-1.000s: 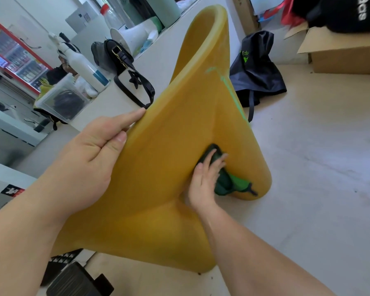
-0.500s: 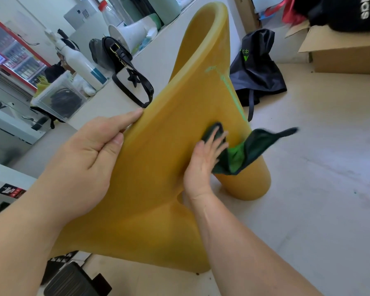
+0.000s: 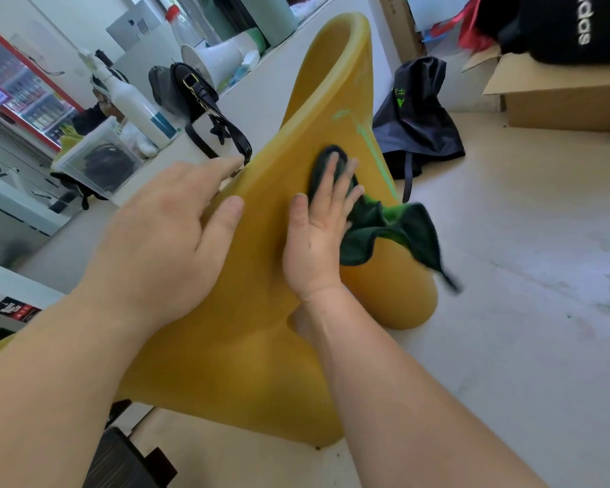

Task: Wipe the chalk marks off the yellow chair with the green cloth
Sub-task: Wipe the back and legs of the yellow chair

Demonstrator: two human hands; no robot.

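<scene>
Head view: the chair (image 3: 261,311) is a smooth, glossy mustard-yellow moulded shell. It is tipped so that its curved surface runs from 7 o'clock up to a rolled rim at 12 o'clock, and a rounded lobe rests on the pale floor (image 3: 525,276) at 4 o'clock. Green chalk marks (image 3: 367,135) streak the surface near its right edge, at 1 o'clock from the right hand (image 3: 317,241).

That hand lies flat with fingers spread, pressing the dark green cloth (image 3: 395,227) against the chair at frame centre. The cloth's loose tail hangs blurred toward 4 o'clock.

The left hand (image 3: 162,241), at 9 o'clock of the right, rests on the chair's left edge. Its fingers are nearly straight over the rim and its thumb lies on the near face.

A dark bag (image 3: 419,128) lies on the floor at 1 o'clock, behind the chair.
</scene>
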